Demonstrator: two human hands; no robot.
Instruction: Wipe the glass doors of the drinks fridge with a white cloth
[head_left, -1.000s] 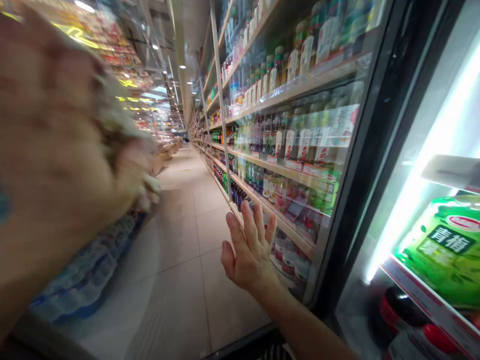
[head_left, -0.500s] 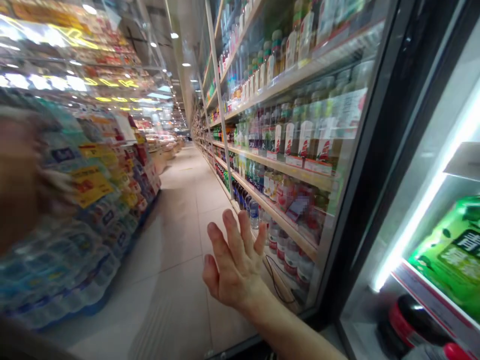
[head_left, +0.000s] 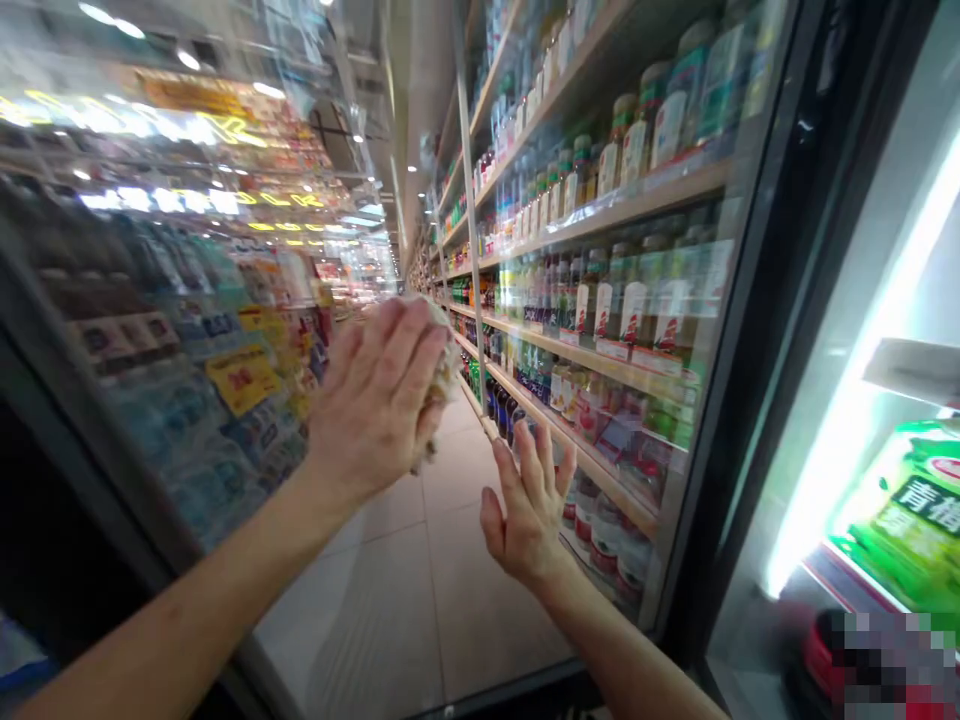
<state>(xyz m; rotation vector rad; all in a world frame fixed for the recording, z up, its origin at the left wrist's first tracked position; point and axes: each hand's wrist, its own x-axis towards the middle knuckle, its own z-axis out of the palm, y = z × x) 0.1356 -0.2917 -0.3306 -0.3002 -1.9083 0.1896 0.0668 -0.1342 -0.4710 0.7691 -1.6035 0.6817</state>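
Observation:
A clear glass door (head_left: 397, 600) in a black frame stands before me. My left hand (head_left: 375, 390) presses a light, crumpled cloth (head_left: 446, 365) toward the middle of the pane. Most of the cloth is covered by the palm and fingers; its edge shows on the right side. Lower and to the right, my right hand (head_left: 531, 510) is spread with its fingers apart, up against the glass and holding nothing. Bottle shelves and the aisle floor show through the pane behind both hands.
Right of the black door frame (head_left: 739, 330) is a lit cooler with a bright light strip (head_left: 840, 440) and a green bottle (head_left: 911, 500). Beyond the glass, bottles line wooden shelves (head_left: 600, 355). Stacked goods with a yellow sign (head_left: 241, 380) stand left.
My left hand has swung from the far left, where it was blurred, to the middle of the glass with the cloth. The view has shifted left; my right hand stays spread.

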